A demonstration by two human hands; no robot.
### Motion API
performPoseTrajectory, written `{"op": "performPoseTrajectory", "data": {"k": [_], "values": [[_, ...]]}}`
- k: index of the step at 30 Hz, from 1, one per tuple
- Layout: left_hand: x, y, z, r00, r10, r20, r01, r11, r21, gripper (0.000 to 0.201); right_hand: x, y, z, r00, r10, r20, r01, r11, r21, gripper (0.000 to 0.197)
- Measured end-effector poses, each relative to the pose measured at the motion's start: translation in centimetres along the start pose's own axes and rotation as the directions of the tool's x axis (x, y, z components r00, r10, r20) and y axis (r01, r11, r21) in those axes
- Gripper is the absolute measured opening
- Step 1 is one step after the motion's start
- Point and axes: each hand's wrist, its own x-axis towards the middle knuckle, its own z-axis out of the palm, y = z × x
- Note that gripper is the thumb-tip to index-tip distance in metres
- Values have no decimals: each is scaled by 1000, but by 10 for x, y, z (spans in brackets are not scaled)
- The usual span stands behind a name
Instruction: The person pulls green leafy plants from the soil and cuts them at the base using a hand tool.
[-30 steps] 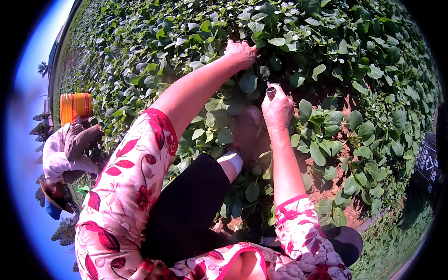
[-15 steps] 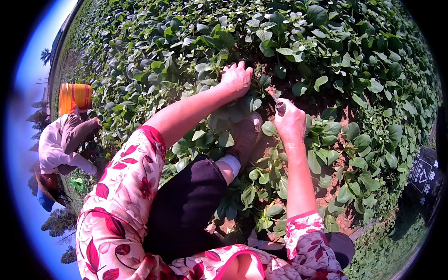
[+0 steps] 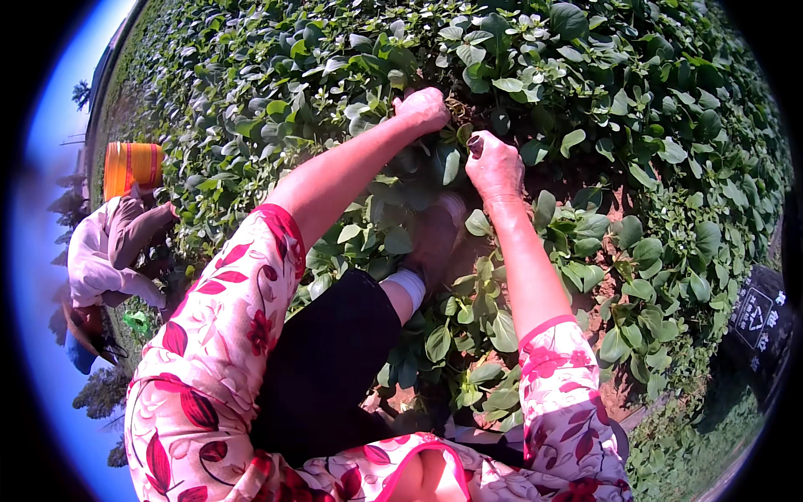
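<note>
We see the right hand clenched around the dark handle of a small hand tool, whose end shows at the fist's upper left. The rest of the tool is hidden, so we cannot make out its full long axis. The left hand lies farther out and to the left, its fingers lost among the foliage; we cannot tell whether it grasps a stem. A round-leaved green grows between the two, just left of the right fist and below the left hand; the right hand is the nearer. Beyond the right forearm we see more leafy greens over reddish soil. An orange bucket stands toward the field's left edge, and a black bag lies by its right.
</note>
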Motion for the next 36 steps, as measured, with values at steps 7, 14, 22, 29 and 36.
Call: {"op": "performPoseTrajectory", "data": {"k": [7, 14, 22, 29, 36], "values": [[7, -4, 7, 981, -86, -174, 23, 942, -335, 36, -4, 2, -10, 998, 0, 57, -4, 998, 63, 15], [17, -1, 0, 996, -20, -83, -25, 859, -512, 38, -15, 2, -40, 997, 69, 17, -69, 997, 20, 15], [42, 7, 9, 991, -113, 68, 115, 993, -19, 41, -4, -14, -8, 991, 131, -14, -131, 991, -3, 15], [19, 2, -1, 984, -119, -133, 55, 913, -405, 34, -2, -17, -31, 996, 92, 10, -90, 989, -120, 13], [-13, 24, 1, 548, 378, -747, -290, 923, 254, 23, 22, -13, -72, 992, -74, -105, 54, 983, -175, 14]]}}
